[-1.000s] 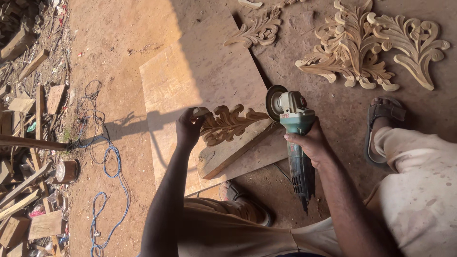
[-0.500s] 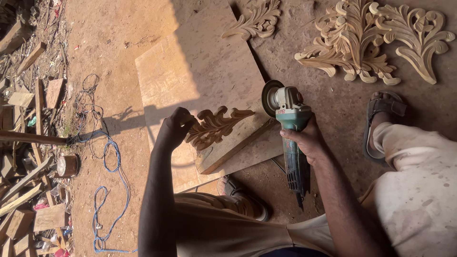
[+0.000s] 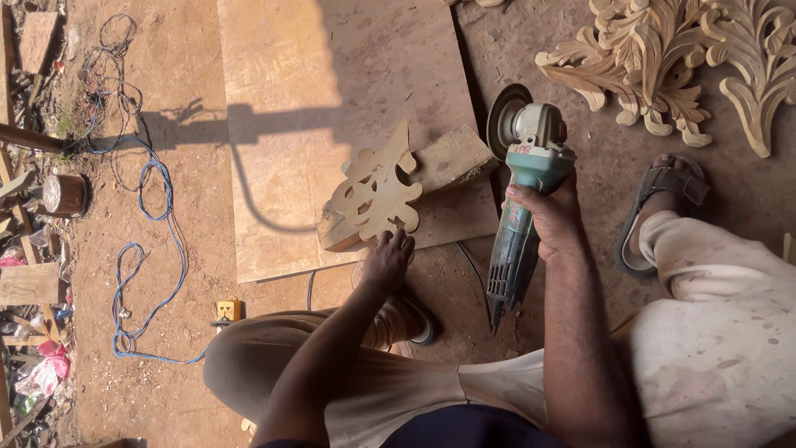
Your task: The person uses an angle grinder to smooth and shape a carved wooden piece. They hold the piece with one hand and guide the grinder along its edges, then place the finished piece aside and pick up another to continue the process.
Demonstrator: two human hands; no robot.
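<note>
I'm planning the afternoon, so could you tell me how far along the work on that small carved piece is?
Done: several finished-looking carved ornaments lie on the ground. In hand: the left hand steadies a flat leaf-shaped cutout leaning on a wooden block, while the right hand holds the angle grinder beside it. Left: the showing face looks flat, uncarved.

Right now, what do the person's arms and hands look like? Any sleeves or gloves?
Both arms are bare from above the elbow down, with no sleeves showing. The left hand and right hand wear no gloves. No watch, rings or bracelets can be seen.
</note>
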